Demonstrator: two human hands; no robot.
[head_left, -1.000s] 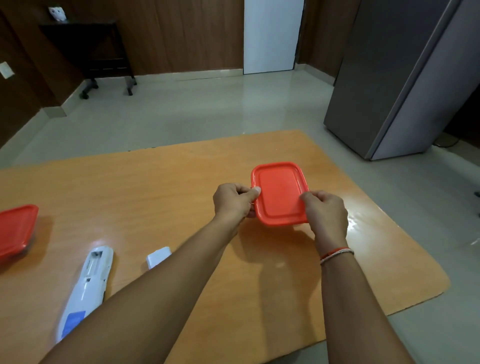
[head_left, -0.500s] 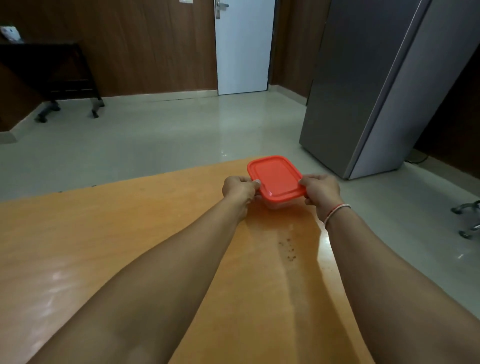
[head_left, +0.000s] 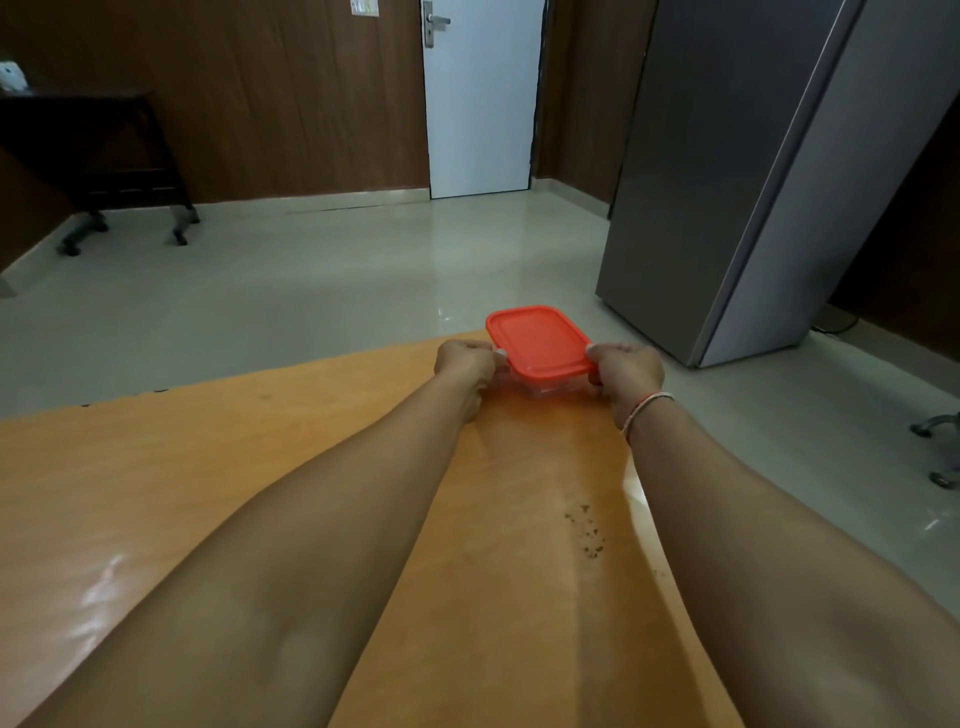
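A small clear plastic container with a red lid (head_left: 537, 339) sits at the far corner of the orange wooden table (head_left: 218, 467). My left hand (head_left: 464, 362) grips its left side, fingers curled, thumb at the lid's edge. My right hand (head_left: 626, 375) grips its right side the same way; a thin bangle circles that wrist. Both arms stretch straight out over the table. The container's clear base shows only just below the lid, between my hands.
Dark crumbs (head_left: 587, 530) lie scattered on the table near its right edge. A tall grey cabinet (head_left: 727, 182) stands on the floor to the right, a white door (head_left: 480, 98) at the back, a dark wheeled table (head_left: 93, 150) at the back left.
Both hands have carried the container away from me, out to the table's far corner. My view has tilted up; the second red lid and the white objects at the left have left the frame.
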